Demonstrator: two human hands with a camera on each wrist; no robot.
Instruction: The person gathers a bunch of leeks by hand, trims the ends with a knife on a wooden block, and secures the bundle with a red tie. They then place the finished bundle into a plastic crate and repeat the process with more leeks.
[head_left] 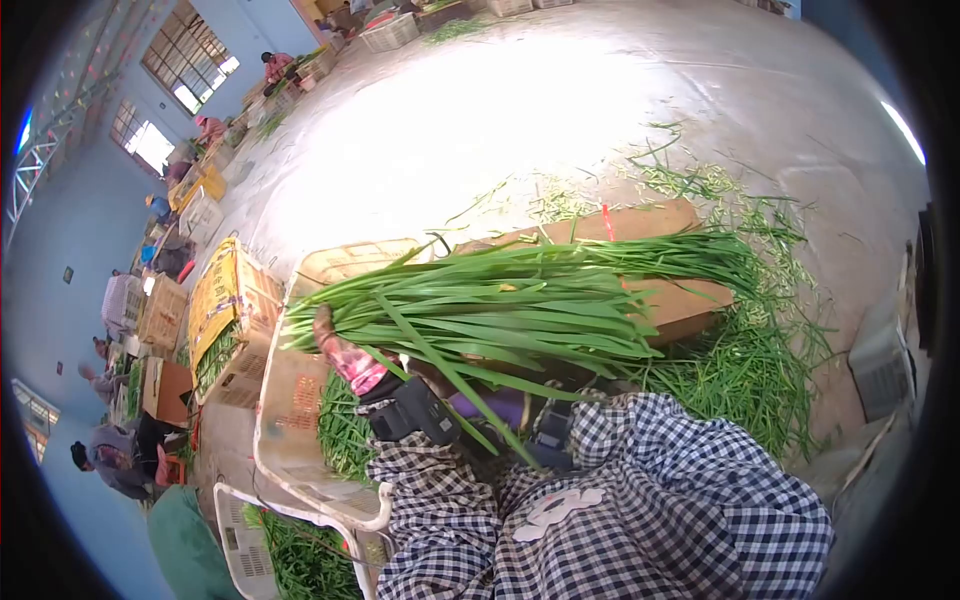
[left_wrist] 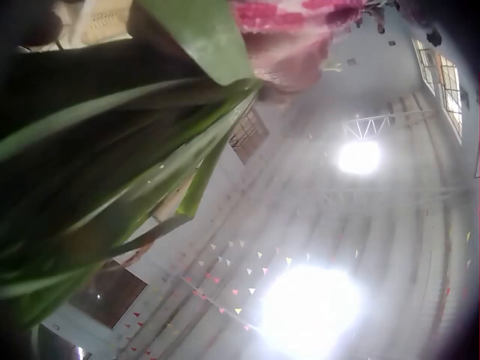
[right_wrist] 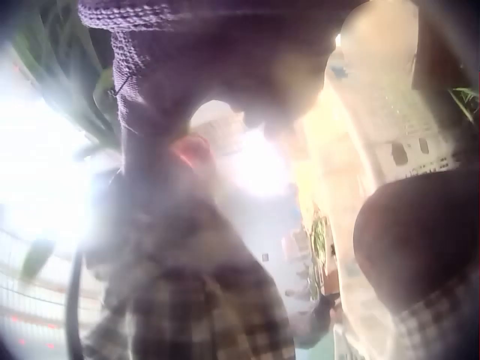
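A large bunch of garlic chives (head_left: 500, 300), long flat green leaves, stretches sideways before the person. My left hand (head_left: 345, 352), in a pink-and-white patterned covering, grips the bunch near its left end. In the left wrist view, leaves (left_wrist: 172, 172) spread from beside that hand. My right hand (head_left: 488, 408) wears a purple knitted glove and sits below the bunch, mostly covered by leaves. The purple glove (right_wrist: 217, 52) fills the top of the right wrist view; I cannot tell what its fingers do. The bunch's right end overlaps a brown board (head_left: 685, 293) with a red string (head_left: 608, 222).
A pale plastic crate (head_left: 275, 430) with greens stands at the left, another crate (head_left: 240, 545) below it. Loose greens (head_left: 740, 390) and trimmings cover the floor at right. A grey bin (head_left: 880, 360) stands far right. People and crates line the left wall.
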